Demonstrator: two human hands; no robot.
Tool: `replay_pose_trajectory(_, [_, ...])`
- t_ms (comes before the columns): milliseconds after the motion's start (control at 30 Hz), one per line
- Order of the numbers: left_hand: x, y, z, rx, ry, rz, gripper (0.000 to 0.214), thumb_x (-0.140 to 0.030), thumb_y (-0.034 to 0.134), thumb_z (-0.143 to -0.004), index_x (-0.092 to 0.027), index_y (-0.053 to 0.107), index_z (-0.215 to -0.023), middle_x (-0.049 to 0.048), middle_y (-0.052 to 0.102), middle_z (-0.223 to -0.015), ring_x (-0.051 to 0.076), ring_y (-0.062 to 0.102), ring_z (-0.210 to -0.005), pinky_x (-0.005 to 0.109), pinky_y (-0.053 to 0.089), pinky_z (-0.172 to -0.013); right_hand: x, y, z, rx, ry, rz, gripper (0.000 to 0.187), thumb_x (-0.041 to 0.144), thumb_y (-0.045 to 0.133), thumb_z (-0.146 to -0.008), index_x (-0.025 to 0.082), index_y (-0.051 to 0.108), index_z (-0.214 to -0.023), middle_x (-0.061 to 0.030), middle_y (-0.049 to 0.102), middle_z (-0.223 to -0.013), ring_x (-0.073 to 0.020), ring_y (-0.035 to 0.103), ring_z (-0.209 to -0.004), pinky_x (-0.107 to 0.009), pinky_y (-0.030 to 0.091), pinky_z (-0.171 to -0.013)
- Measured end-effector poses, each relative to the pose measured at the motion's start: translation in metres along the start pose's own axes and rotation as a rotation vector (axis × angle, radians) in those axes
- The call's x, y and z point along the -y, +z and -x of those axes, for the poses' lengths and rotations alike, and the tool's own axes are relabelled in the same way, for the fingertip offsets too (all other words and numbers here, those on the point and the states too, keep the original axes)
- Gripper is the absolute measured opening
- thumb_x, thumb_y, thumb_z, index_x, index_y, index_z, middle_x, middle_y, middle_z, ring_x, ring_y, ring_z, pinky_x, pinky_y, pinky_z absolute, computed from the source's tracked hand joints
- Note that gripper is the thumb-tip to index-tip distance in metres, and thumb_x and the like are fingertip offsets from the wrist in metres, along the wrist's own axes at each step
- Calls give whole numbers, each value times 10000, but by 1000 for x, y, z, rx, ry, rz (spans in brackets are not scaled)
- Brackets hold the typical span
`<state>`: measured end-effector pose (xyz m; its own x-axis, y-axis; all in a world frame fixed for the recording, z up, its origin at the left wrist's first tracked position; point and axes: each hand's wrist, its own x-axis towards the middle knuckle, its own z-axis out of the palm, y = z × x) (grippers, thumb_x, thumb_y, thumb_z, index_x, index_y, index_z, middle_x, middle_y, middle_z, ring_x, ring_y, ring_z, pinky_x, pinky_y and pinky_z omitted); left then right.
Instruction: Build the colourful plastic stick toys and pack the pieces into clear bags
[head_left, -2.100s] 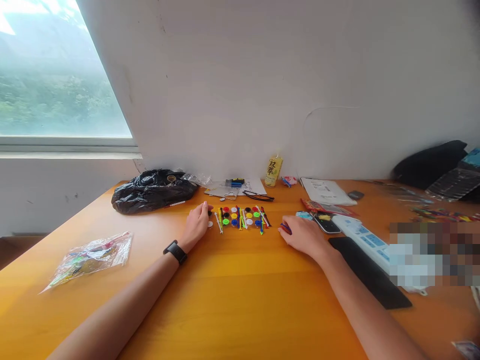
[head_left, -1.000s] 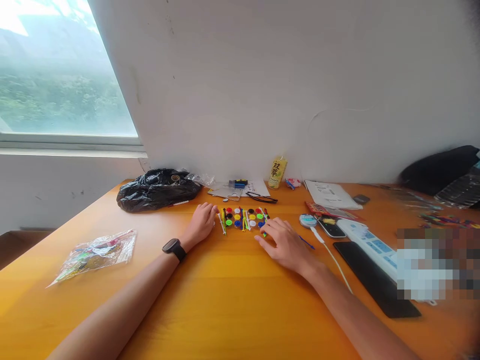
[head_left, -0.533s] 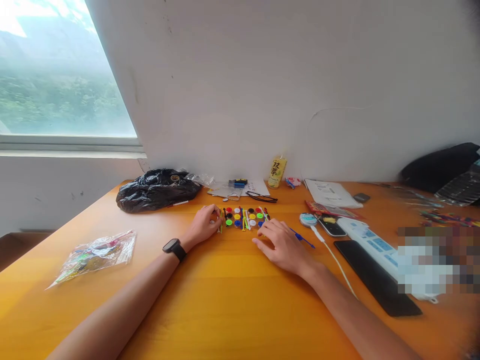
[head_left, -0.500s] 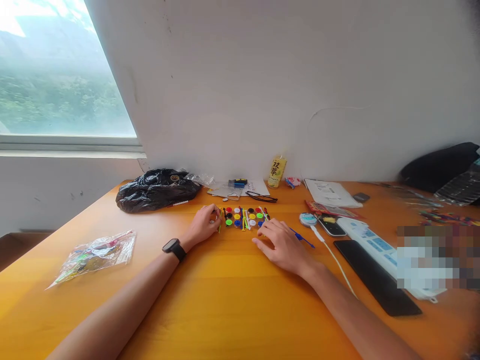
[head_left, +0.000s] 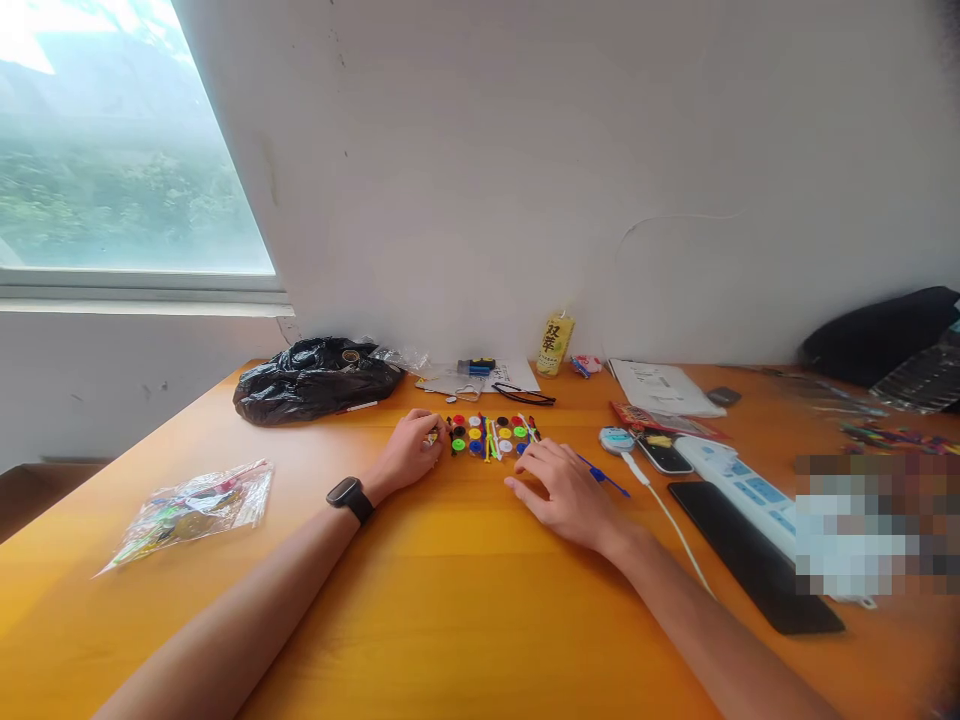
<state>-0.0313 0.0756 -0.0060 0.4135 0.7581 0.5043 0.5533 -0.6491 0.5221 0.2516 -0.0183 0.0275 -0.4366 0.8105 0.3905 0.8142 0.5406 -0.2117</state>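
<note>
Orange bench [head_left: 450,600] under a white wall: the discs [head_left: 474,434] and thin sticks [head_left: 491,441] lie in neat rows at mid-bench, between the two hands. Pieces this small likely call for fingertip work from the edge, so that the rows are not knocked. The left hand [head_left: 411,452] sits at the rows' left edge, fingers curled to a narrow pinch; whether it holds a piece I cannot tell. The right hand [head_left: 566,490] rests palm down just in front, fingers loosely spread, empty. A blue stick [head_left: 604,475] lies beside it, and a black bag [head_left: 315,378] farther left.
</note>
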Motion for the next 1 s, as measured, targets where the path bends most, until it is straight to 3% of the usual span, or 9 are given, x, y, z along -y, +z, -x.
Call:
replay_pose_trajectory(167, [0,1,0,-13,11,-55,133,-126,591,-904,-226,581,-817,25,663,-821,231,578,-896,303,459,-761,0,0,0,8,8,-11,175,365,595,-1014,222,641,-925,-49,675,-988,-241,580,-978,-397,418,-859])
replay_pose_trajectory(367, [1,-1,0,-45,-39,14,112,-173,604,-926,-227,587,-830,35,681,-893,236,598,-941,321,478,-805,-1,1,0,-8,1,-28,177,370,600,-1009,226,648,-918,-57,684,-984,-250,590,-978,-401,430,-863])
replay_pose_trajectory(533, [-5,-3,-2,-227,-64,89,132,-215,611,-942,-228,545,-828,39,706,-953,236,616,-980,362,491,-888,1,-3,-2,-72,-8,-110,112,331,618,-990,232,667,-970,-64,706,-1024,-260,595,-1020,-422,442,-928])
replay_pose_trajectory(700, [-41,9,2,-310,-30,262,161,-239,583,-985,-220,529,-835,36,709,-950,192,649,-902,309,511,-810,9,-2,-6,-38,158,-584,208,411,585,-1010,235,676,-1073,-69,720,-1052,-240,647,-1005,-384,493,-897])
replay_pose_trajectory(867, [-81,32,18,-134,81,440,196,-202,574,-997,-208,503,-815,30,692,-951,134,627,-792,243,500,-713,12,11,-2,222,381,-1136,469,551,588,-998,252,561,-1359,-62,734,-1060,-220,692,-949,-377,519,-892])
replay_pose_trajectory(1000, [-88,43,25,-43,112,461,170,-157,556,-987,-200,529,-824,37,684,-969,126,613,-790,228,490,-700,12,20,0,313,444,-1364,525,563,707,-924,237,582,-1316,-38,726,-942,-185,682,-802,-328,526,-785])
